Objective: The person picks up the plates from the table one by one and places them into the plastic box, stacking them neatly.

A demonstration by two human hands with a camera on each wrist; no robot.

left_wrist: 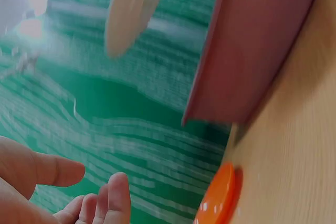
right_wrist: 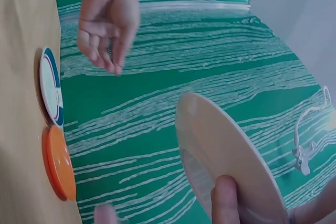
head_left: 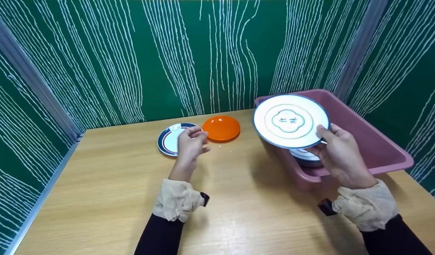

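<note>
1. The white plate [head_left: 291,120] is held tilted up above the near-left corner of the pink plastic tub [head_left: 377,148]. Its upper face is turned towards the person and its rim runs left to right across the head view.
2. It is round, white, with a thin blue line along the edge and a green clover-shaped outline around small green marks in the middle. In the right wrist view the plate [right_wrist: 231,161] shows its pale underside, edge-on and slanted.
3. The right hand [head_left: 339,156] pinches the plate at its right rim, the thumb lying on the face and the fingers curled behind.
4. In the tub, directly under the held plate, lies a stack of plates [head_left: 306,157] with dark rim lines.
5. The left hand [head_left: 191,143] hovers over the wooden table [head_left: 107,198] to the left of the tub, well apart from it, holding nothing; its fingers are loosely curled and the thumb is close to the fingertips.
6. Just behind that hand, a blue-rimmed plate [head_left: 169,140] with a red inner line lies flat on the table.
7. An orange plate [head_left: 221,128] lies touching or just beside the blue-rimmed one, between it and the tub.
8. Green walls with white wavy lines [head_left: 210,53] stand behind the tub and on both sides of the table.
</note>
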